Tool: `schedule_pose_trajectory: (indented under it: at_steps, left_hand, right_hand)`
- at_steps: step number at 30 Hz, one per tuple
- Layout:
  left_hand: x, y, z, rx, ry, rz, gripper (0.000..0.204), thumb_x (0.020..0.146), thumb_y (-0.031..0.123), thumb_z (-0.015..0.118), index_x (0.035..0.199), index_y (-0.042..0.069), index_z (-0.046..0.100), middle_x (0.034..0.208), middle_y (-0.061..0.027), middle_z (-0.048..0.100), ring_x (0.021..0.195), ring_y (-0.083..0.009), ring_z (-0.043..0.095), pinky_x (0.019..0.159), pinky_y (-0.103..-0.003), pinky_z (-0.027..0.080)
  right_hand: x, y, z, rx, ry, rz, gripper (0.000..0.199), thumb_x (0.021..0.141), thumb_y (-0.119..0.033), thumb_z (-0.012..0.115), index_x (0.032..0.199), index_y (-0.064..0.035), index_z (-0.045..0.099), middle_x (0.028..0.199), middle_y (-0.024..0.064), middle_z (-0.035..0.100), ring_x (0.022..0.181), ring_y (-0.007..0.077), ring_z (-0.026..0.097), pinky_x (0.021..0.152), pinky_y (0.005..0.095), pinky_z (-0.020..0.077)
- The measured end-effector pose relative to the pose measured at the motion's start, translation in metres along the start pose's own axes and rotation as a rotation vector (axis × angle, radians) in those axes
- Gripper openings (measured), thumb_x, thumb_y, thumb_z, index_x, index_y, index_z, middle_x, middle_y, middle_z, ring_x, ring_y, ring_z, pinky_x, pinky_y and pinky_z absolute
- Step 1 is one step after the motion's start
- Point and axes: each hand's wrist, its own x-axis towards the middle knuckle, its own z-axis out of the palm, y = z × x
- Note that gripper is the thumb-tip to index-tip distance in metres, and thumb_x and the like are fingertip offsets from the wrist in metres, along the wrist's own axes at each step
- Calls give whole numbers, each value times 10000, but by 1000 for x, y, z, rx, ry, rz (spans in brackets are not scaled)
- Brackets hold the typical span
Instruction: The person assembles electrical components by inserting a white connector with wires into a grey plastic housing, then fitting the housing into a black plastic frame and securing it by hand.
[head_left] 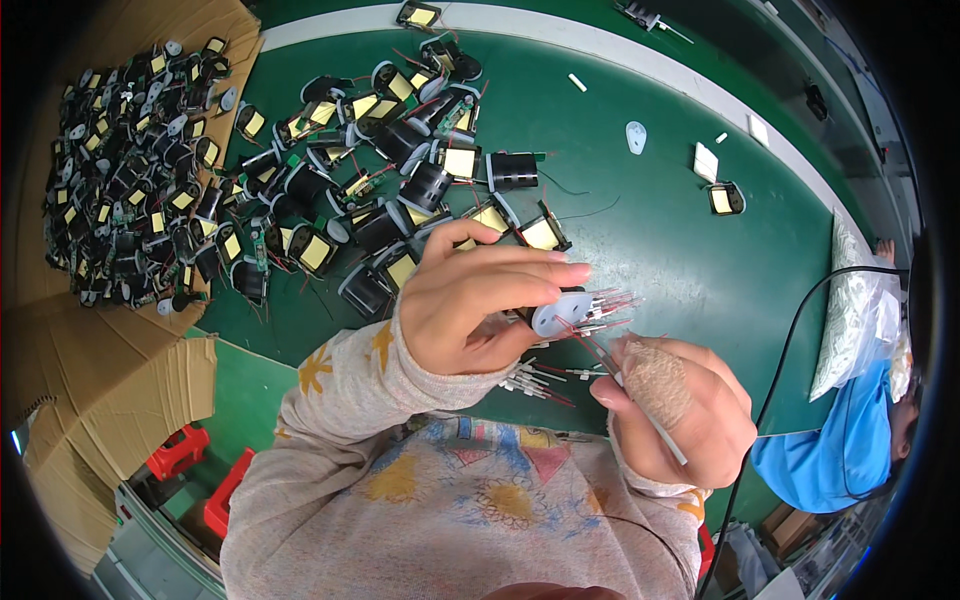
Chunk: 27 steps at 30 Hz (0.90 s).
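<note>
You could read no text, label, brand, number or sign anywhere in view; no lettering before you was legible.

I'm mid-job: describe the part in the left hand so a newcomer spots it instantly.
Start at the green table, on the side nearest the person, and find the left hand. Its fingers grip one oval-plated part, pale blue-grey face in view. Unlike the black-and-yellow parts lying loose beyond, this one is held, partly hidden by the hand.
</note>
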Motion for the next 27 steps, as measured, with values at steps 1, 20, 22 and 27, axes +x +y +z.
schedule_pose_trajectory:
  at_steps: [1, 20, 22, 27]
  left_hand:
    - [0, 0, 0, 1, -2, 0, 522, 660, 9, 784, 1058, 102, 458, 1003, -123, 680, 977, -240, 644, 898, -381, 341]
    - [1, 3, 5, 22, 113, -1, 438, 647, 58, 786, 1007, 99, 541, 1017, -52, 688, 893, -156, 666, 830, -307, 381]
    - [2, 3, 5, 21, 126, 5, 437, 648, 62, 787, 1007, 99, 542, 1014, -53, 688, 893, -157, 666, 828, -306, 382]
    - [2, 3, 6, 15, 142, 7, 433, 647, 53, 785, 1004, 97, 544, 1012, -58, 689, 893, -160, 667, 823, -305, 385]
  right_hand:
    - [1, 0, 0, -15, -19, -10, 320, 557, -24, 759, 867, 16, 690, 843, 130, 669, 748, 234, 670, 654, 297, 559]
    - [-1, 6, 2, 71, 13, 56, 353, 544, -15, 802, 875, 24, 685, 836, 120, 675, 731, 225, 674, 659, 301, 563]
    - [0, 4, 2, 67, 13, 38, 349, 550, -14, 791, 879, 27, 684, 840, 126, 673, 736, 232, 673, 669, 305, 564]
    - [-2, 3, 2, 57, 0, -26, 333, 568, -13, 759, 889, 34, 682, 858, 143, 666, 754, 251, 673, 693, 314, 565]
